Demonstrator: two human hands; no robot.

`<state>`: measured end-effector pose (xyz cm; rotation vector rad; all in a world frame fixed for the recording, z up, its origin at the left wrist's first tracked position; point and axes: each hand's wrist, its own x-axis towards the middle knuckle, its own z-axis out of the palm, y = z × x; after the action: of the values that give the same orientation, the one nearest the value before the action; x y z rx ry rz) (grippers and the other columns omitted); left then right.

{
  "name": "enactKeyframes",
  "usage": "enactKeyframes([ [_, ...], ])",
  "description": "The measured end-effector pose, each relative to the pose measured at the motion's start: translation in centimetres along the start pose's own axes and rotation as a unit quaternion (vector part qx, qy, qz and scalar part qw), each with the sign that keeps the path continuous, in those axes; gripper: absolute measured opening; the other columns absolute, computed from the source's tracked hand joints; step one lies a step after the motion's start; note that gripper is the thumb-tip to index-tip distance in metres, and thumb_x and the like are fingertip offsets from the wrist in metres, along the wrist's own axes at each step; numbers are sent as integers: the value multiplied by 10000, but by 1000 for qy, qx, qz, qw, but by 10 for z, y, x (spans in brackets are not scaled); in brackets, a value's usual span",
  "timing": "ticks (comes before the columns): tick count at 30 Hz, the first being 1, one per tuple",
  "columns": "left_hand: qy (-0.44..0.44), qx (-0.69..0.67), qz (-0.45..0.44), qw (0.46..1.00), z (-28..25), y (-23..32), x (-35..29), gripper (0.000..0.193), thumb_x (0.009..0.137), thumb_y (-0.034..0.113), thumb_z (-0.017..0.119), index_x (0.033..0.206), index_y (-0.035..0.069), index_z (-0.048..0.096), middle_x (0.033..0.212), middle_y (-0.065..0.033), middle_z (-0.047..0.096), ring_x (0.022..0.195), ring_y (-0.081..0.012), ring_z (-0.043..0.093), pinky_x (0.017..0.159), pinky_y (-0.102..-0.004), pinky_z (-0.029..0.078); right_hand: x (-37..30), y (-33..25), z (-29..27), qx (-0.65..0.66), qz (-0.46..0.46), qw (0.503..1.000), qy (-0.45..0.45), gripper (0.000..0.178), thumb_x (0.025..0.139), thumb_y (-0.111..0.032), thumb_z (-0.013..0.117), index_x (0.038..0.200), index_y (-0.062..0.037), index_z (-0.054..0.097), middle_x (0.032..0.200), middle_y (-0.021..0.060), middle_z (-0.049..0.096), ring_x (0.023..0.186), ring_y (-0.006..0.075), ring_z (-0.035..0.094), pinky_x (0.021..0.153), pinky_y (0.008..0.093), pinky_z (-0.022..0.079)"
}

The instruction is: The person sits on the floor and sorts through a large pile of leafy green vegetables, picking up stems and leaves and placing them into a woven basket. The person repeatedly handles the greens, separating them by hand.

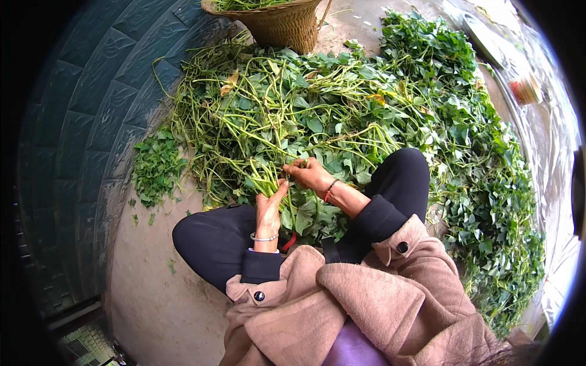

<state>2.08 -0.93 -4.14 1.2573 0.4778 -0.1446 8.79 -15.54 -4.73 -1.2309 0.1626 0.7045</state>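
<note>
By the left hand a bunch of green stems is clasped, the right hand pinched narrow beside it, its hold unclear, while a basket seems part-filled and the leafy heap in front mostly left unsorted.

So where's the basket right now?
In the head view, the basket is at the top edge, slightly left of centre and partly cut off, just beyond the heap of vines.
</note>
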Motion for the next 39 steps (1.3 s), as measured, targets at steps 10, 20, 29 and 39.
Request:
enactKeyframes([
  [10, -46, -167, -70, 982, -17, 10, 6, 207, 935, 195, 598, 1053, 25, 609, 937, -63, 633, 788, -138, 593, 700, -251, 480, 4, -38, -46, 166, -66, 983, 54, 140, 976, -209, 514, 969, -78, 565, 600, -33, 464, 471, 62, 372, 445, 229, 275],
  [20, -140, -35, -83, 986, -9, 16, -1, 209, 928, 145, 597, 1087, 9, 605, 998, -110, 667, 905, -177, 640, 747, -280, 510, 5, -17, -25, -9, -53, 998, -43, 112, 882, -109, 651, 970, -40, 662, 631, -14, 572, 484, 33, 456, 422, 195, 312],
  [29, -151, 77, -57, 984, -5, 11, -3, 125, 909, 90, 582, 1027, 57, 609, 910, -32, 680, 799, -105, 628, 620, -239, 453, -11, -24, 3, -157, -115, 977, -82, 180, 822, -101, 713, 967, -4, 669, 743, 0, 663, 673, 62, 575, 623, 258, 495],
  [39, -165, 162, -82, 969, 5, -2, -3, 104, 876, 86, 623, 975, 54, 612, 839, -1, 637, 708, -93, 582, 563, -237, 413, 7, -5, -5, -265, -218, 939, 1, 206, 811, -120, 688, 992, -29, 651, 789, 52, 662, 694, 86, 575, 660, 293, 488],
])
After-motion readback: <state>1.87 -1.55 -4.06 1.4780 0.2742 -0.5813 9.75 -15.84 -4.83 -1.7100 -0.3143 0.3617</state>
